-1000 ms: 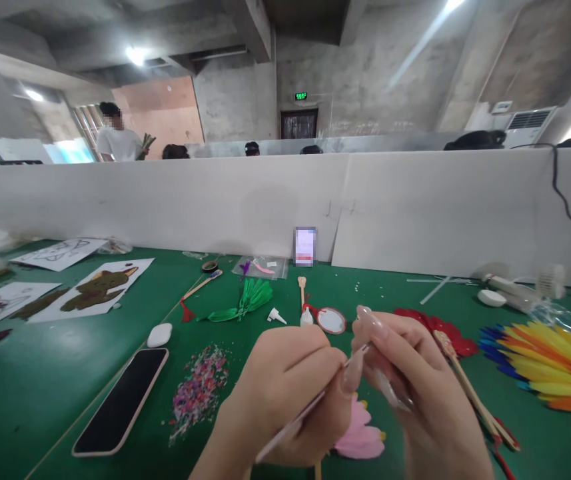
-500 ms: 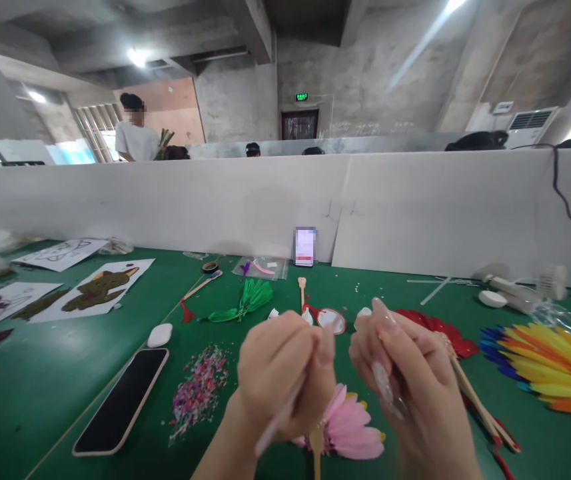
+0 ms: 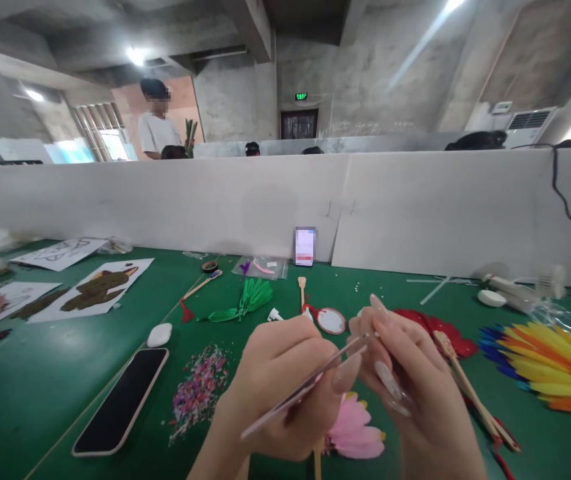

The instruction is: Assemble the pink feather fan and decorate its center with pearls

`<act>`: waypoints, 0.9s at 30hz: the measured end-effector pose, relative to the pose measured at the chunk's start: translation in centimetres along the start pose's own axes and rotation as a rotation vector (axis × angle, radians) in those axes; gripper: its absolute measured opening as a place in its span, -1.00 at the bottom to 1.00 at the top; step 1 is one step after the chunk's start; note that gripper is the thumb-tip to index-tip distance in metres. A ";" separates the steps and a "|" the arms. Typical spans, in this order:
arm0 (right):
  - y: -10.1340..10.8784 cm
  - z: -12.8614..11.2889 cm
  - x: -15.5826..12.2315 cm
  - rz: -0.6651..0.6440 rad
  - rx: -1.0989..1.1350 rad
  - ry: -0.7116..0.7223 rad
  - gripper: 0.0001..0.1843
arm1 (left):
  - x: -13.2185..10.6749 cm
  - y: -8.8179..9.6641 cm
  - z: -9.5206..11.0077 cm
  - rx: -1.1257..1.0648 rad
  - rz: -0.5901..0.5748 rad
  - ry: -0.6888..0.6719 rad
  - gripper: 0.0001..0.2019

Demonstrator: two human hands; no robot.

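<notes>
My left hand (image 3: 275,373) is closed around a pair of slim pink tweezers (image 3: 292,399), whose tips point right and up. Those tips meet the fingertips of my right hand (image 3: 420,380), which is closed in a pinch. Whatever lies in that pinch is too small to make out. Below both hands a pink feather fan (image 3: 358,430) with a wooden handle lies on the green table, partly covered by my left hand. Just beyond them is a small round mirror-like disc (image 3: 332,321) with a red rim.
At left lie a phone (image 3: 122,403), a white case (image 3: 160,335) and a heap of coloured sequins (image 3: 200,387). A green feather piece (image 3: 250,299) is further back. Red feathers (image 3: 458,337) and a multicoloured feather fan (image 3: 555,367) lie right. A white partition (image 3: 165,207) borders the table; a person stands beyond.
My left hand has turned and moved right, bringing the tweezers' tips up to my right fingers. My right hand stays nearly in place. The person beyond the partition has shifted right.
</notes>
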State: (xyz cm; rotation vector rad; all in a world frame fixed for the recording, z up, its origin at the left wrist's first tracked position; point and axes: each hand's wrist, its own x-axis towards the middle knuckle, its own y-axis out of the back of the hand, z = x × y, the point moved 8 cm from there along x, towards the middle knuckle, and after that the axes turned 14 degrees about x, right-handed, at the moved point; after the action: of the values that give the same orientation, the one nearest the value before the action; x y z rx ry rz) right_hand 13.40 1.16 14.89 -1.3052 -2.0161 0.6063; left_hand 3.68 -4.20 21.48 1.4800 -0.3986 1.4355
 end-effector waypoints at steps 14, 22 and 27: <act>-0.4 -0.2 0.0 -0.080 -0.224 -0.065 -0.40 | 0.3 -1.1 -0.3 -0.152 -0.168 0.010 -0.72; -0.4 0.0 0.2 -0.118 -0.207 -0.085 -0.41 | 0.1 -1.4 -1.1 -0.234 -0.206 0.118 -0.67; 0.3 0.1 0.0 -0.096 -0.265 -0.110 -0.42 | -0.2 -1.8 -1.5 -0.259 -0.225 0.188 -0.66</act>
State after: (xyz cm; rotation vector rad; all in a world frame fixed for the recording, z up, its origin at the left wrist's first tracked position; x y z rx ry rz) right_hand 13.52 1.27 14.62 -1.3401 -2.2971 0.3827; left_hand 4.19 -2.24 20.31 1.1330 -0.2793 1.2770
